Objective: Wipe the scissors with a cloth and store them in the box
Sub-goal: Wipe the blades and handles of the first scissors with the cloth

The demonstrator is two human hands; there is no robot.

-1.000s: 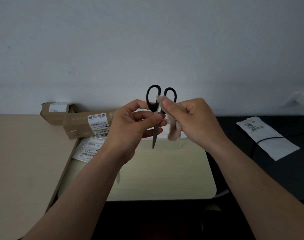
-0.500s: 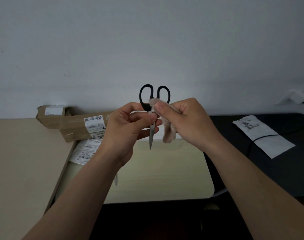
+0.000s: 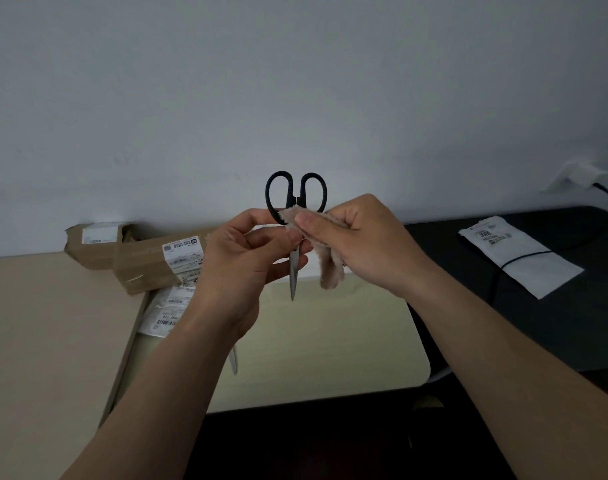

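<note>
**Scissors held upright in the air, cloth pressed to the handle**

The left hand (image 3: 240, 261) is pinching the scissors (image 3: 295, 199) between thumb and curled fingers, just under the black handle loops. The loops are standing up and the closed blades are pointing straight down. The scissors are hanging in the air above the far edge of the pale yellow tabletop (image 3: 313, 348), touching nothing but the hands and the cloth.

The right hand (image 3: 365, 244) is gripping the fuzzy beige cloth (image 3: 330, 271), with the thumb pushing one fold against the bottom of the loops. The rest of the cloth is dangling beside the blades.

A cardboard box (image 3: 146, 268) with a white label is lying at the far left corner of the yellow top, overlapping the beige table (image 3: 36, 341). A second cardboard box (image 3: 94, 244) is sitting behind it against the wall. Labelled white packets (image 3: 167, 310) are lying just in front of the nearer box.

On the dark table (image 3: 503, 237) at the right, a white pouch (image 3: 538, 271) is lying flat with a black cable (image 3: 524, 257) crossing it.
</note>
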